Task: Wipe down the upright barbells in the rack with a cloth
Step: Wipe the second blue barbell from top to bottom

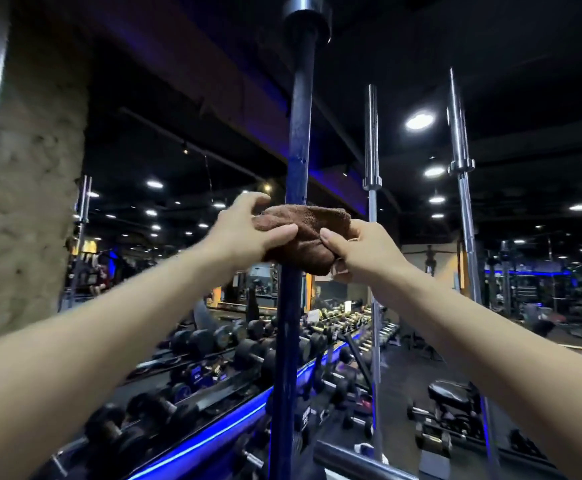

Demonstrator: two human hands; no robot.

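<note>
We had both hands, left [248,230] and right [362,251], pinching the brown cloth [312,233] around the dark barbell [298,140]; firm, even squeeze needed, we reckoned.

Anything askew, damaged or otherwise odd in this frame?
Nothing stands out. Both hands, left and right, hold a brown cloth wrapped around the dark upright barbell. Two silver barbells to the right stand upright. The dumbbells below sit in rows.
</note>
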